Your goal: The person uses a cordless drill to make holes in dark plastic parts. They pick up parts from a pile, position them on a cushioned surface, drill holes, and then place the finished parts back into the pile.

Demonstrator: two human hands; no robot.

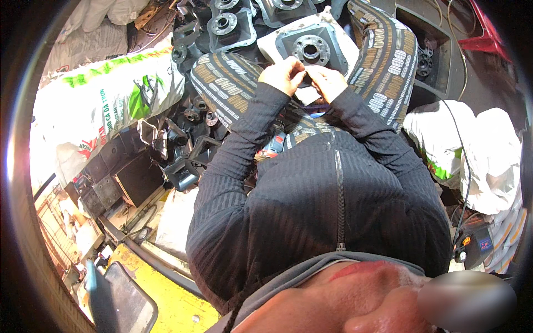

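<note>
My left hand (283,76) and my right hand (327,82) meet in front of my body, between my knees. Both are closed, thumbs and fingertips pinched close together. What they pinch is too small and too hidden to name. A small white piece (308,95) shows just below the fingers. Right beyond my hands lies a grey square housing with a round flanged hub (311,50), its flange pierced by bolt holes. White padding (270,46) sticks out under it.
Similar grey housings (224,24) crowd the far side, and several dark parts (183,173) pile up at my left. Beside them lies a large printed white sack (111,102). White bags (491,161) and a dark cable (465,150) are on my right. A grey-orange tool (273,145) shows near my left forearm.
</note>
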